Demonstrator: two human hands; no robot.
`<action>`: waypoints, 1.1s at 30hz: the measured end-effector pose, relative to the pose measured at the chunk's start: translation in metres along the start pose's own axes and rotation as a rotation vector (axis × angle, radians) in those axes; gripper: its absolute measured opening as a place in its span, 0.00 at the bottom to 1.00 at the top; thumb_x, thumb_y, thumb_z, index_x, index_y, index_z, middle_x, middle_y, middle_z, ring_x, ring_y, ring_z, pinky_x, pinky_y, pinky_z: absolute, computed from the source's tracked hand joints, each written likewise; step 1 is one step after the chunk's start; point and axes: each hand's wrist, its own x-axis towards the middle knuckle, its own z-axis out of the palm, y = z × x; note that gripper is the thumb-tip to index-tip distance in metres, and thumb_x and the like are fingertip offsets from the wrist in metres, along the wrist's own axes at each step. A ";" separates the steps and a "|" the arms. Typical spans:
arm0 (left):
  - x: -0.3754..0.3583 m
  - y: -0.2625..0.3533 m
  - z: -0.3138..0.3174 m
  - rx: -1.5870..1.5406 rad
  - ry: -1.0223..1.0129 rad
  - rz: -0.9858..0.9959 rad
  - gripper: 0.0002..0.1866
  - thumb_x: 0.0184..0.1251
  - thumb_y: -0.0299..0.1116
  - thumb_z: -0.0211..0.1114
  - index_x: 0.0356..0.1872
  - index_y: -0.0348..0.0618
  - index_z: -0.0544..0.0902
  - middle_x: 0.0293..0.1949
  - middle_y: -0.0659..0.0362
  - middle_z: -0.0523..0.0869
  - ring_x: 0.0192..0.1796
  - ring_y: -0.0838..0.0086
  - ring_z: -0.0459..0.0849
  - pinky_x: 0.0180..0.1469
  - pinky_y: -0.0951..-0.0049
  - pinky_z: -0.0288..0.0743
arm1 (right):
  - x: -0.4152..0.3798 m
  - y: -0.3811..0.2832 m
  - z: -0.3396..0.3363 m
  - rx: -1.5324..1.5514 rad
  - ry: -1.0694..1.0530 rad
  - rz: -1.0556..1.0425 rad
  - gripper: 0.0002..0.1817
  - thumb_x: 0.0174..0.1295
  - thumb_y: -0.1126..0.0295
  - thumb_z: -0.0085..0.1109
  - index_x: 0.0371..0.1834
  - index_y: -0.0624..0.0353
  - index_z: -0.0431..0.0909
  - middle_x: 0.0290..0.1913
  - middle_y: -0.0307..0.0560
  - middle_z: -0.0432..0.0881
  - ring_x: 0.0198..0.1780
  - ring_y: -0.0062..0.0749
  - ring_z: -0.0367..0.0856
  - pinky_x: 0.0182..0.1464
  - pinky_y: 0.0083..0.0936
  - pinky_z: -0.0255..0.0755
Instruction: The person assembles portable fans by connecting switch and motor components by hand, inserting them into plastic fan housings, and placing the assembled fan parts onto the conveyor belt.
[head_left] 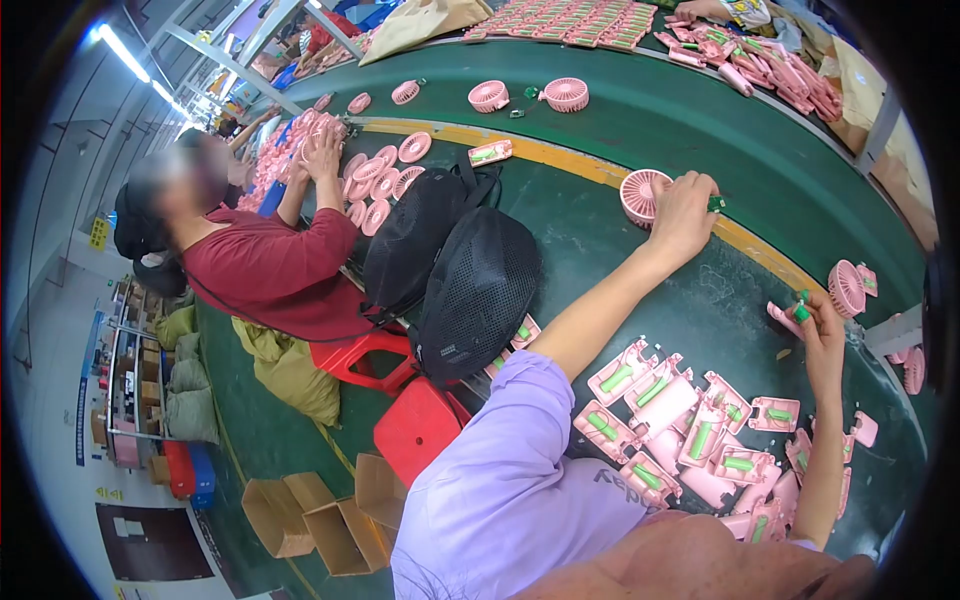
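My left hand (685,215) reaches out to the yellow-edged border of the green belt, its fingers closed on the rim of a round pink fan head (638,198). A small green circuit board (716,203) shows just beyond those fingers. My right hand (824,325) is raised at the right, pinching a small green part (801,313). A slim pink piece (784,319) sticks out beside its fingertips. Another pink fan head (846,288) stands right behind this hand. Between my arms lies a pile of pink handle shells (640,376), several with green cylinders in them.
Black mesh bags (478,290) sit on the table at my left. Past them a co-worker in a red top (270,255) handles pink parts. Fan heads (565,94) rest along the belt (420,110). A red stool (420,430) and cardboard boxes (345,525) stand on the floor.
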 end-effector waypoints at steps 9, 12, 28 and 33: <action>-0.005 0.021 0.011 -0.272 -0.077 0.005 0.10 0.51 0.19 0.62 0.34 0.36 0.72 0.33 0.46 0.79 0.38 0.52 0.79 0.37 0.60 0.71 | -0.002 0.000 -0.003 0.024 0.066 -0.045 0.13 0.69 0.70 0.52 0.51 0.67 0.77 0.36 0.38 0.77 0.39 0.17 0.75 0.42 0.13 0.71; -0.004 0.023 0.019 -0.354 -0.081 0.029 0.09 0.52 0.20 0.63 0.35 0.35 0.76 0.32 0.47 0.81 0.36 0.56 0.81 0.37 0.64 0.73 | -0.002 -0.003 -0.004 0.085 0.089 0.056 0.12 0.68 0.68 0.54 0.47 0.65 0.78 0.32 0.34 0.76 0.36 0.15 0.73 0.39 0.11 0.67; 0.021 -0.009 -0.071 -1.022 -0.649 -0.457 0.16 0.57 0.21 0.66 0.47 0.26 0.80 0.38 0.52 0.87 0.41 0.72 0.87 0.46 0.79 0.80 | -0.005 -0.018 0.004 0.171 0.088 0.213 0.15 0.71 0.65 0.51 0.55 0.60 0.76 0.44 0.32 0.79 0.38 0.12 0.76 0.41 0.13 0.74; -0.012 -0.003 -0.075 -0.891 -0.741 -0.406 0.17 0.60 0.23 0.65 0.52 0.32 0.79 0.41 0.53 0.86 0.44 0.72 0.86 0.51 0.75 0.79 | -0.005 -0.003 0.005 0.150 0.020 0.134 0.16 0.71 0.62 0.50 0.54 0.62 0.76 0.44 0.37 0.81 0.38 0.16 0.80 0.36 0.12 0.74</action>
